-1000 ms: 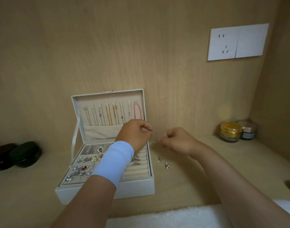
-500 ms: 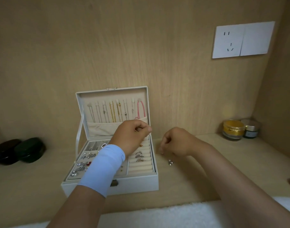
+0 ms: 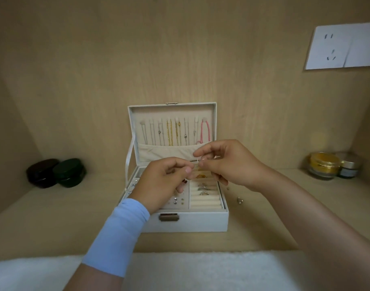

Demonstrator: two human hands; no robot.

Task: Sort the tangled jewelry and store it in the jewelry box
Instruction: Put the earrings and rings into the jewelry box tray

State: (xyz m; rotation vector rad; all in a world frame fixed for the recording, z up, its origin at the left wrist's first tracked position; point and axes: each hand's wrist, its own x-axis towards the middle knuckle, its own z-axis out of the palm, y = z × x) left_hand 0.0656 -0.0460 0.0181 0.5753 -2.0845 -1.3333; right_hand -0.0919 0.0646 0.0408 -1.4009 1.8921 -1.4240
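A white jewelry box [image 3: 192, 222] stands open on the wooden shelf, with several chains hanging in its raised lid [image 3: 173, 114] and rings and earrings in its tray. My right hand [image 3: 228, 164] hovers over the tray and pinches a small silver piece [image 3: 199, 161] between thumb and forefinger. My left hand [image 3: 165, 179], with a light blue wrist sleeve, is over the tray too, fingers curled, thumb and forefinger pinched close beside that piece. One small silver piece [image 3: 239, 200] lies loose on the shelf right of the box.
Two dark round cases [image 3: 56, 172] sit at the left rear of the shelf. A gold-lidded jar [image 3: 323, 165] and a smaller jar [image 3: 349, 168] stand at the right rear. A white fluffy cloth [image 3: 201, 269] lies along the front edge. A wall socket [image 3: 343, 47] is upper right.
Both hands have come together over the tray of the box, and the right hand rose from the shelf with a small silver piece. The view shifted, so the box sits more central.
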